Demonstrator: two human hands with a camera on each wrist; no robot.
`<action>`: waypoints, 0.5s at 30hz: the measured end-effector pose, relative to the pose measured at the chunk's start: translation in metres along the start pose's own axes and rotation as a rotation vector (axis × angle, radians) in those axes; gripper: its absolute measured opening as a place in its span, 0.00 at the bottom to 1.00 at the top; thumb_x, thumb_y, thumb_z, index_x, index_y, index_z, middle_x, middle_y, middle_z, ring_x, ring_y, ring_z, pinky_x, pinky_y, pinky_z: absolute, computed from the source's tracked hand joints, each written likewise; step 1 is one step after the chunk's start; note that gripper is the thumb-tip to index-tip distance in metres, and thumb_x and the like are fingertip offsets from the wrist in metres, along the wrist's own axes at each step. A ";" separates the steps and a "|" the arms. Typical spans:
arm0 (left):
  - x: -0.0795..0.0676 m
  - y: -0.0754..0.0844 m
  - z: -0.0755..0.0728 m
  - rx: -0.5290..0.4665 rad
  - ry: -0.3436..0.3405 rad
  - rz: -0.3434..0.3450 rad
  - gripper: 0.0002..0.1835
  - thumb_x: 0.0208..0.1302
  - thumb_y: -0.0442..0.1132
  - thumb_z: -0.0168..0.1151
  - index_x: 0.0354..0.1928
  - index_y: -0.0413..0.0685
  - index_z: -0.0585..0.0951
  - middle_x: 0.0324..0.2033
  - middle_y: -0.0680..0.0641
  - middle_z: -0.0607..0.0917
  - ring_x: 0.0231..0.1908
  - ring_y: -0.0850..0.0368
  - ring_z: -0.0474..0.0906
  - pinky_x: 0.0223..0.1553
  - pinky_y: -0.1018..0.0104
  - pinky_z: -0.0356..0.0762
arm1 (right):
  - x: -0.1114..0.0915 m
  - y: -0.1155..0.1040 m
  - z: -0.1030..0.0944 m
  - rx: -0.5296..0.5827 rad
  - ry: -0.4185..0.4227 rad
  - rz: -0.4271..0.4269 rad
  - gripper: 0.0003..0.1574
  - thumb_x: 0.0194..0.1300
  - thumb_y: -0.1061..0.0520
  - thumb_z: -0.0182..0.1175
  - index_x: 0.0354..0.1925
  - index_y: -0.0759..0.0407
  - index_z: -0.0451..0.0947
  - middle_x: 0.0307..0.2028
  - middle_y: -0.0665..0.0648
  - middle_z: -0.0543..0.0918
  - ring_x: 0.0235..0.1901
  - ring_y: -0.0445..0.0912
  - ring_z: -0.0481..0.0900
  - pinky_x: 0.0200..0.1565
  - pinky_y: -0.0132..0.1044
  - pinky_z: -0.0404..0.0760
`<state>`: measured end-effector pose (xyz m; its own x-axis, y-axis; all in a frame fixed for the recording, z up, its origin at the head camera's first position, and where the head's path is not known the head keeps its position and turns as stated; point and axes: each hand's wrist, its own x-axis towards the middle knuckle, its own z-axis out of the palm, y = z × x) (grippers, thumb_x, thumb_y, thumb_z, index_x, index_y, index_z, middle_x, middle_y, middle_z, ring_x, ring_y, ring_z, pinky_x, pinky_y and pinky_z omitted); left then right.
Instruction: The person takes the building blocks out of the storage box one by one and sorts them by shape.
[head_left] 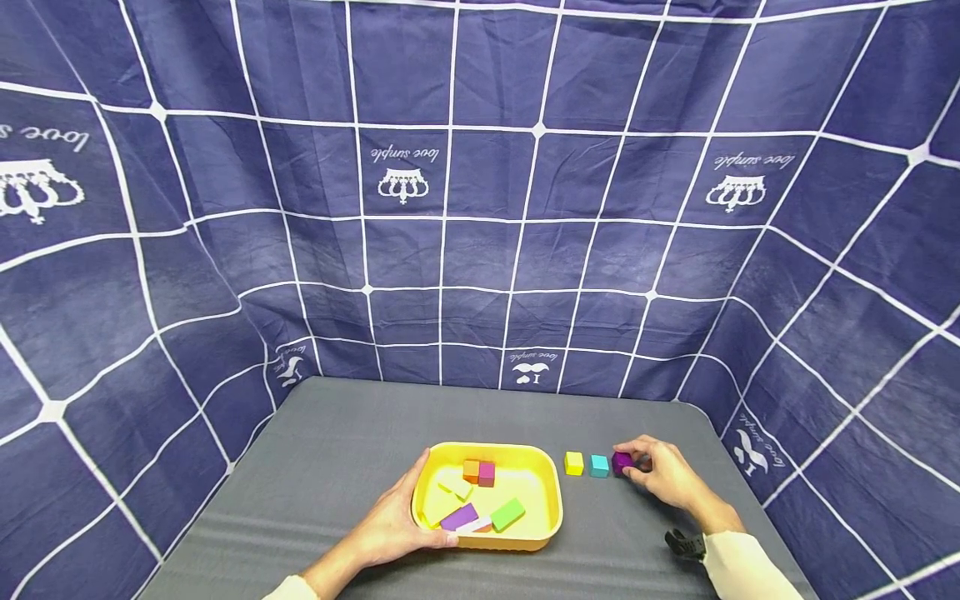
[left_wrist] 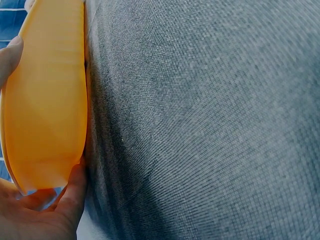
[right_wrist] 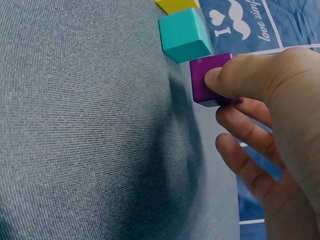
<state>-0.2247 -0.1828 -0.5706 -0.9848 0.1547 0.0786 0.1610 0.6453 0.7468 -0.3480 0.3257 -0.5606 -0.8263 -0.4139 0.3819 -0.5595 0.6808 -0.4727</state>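
Inspector: Your right grip (head_left: 666, 478) pinches the purple cube (head_left: 620, 464), thumb laid across one face.

Clerk: And where does that cube stand?

Inspector: At the right end of a short row on the desk (head_left: 330, 450). The teal cube (head_left: 598, 466) is just beside it, to its left, and the yellow cube (head_left: 573, 463) is next along. Whether your purple cube touches the desk cannot be determined.

Clerk: Its long axis?

Inspector: None evident; it appears equal-sided. The row itself runs sideways, from near the right wall of the tray (head_left: 532, 490) out to your right grip, which is plainly the nearer one.

Clerk: Your left grip (head_left: 401, 518)?

Inspector: Holding the tray by its left side, well apart from the row. Inside lie the orange cube (head_left: 471, 471), the magenta cube (head_left: 487, 474) and several blocks, the green block (head_left: 508, 515) among them.
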 end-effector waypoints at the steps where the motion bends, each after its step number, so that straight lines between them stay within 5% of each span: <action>1: 0.000 0.000 0.000 -0.002 -0.001 0.000 0.83 0.42 0.64 0.98 0.96 0.50 0.56 0.86 0.38 0.74 0.80 0.35 0.79 0.79 0.29 0.77 | 0.000 0.000 0.000 0.002 0.000 0.002 0.23 0.62 0.69 0.84 0.55 0.63 0.95 0.43 0.51 0.92 0.40 0.36 0.86 0.41 0.33 0.88; 15: 0.000 0.000 0.000 -0.020 -0.013 -0.014 0.83 0.42 0.63 0.98 0.96 0.52 0.56 0.87 0.40 0.73 0.80 0.38 0.79 0.80 0.29 0.76 | -0.003 0.004 0.004 0.025 -0.067 0.070 0.23 0.64 0.70 0.82 0.57 0.63 0.94 0.45 0.51 0.92 0.42 0.36 0.87 0.43 0.33 0.89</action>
<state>-0.2249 -0.1834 -0.5706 -0.9861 0.1553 0.0597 0.1457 0.6321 0.7611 -0.3484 0.3273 -0.5671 -0.8656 -0.4058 0.2933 -0.5007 0.6948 -0.5164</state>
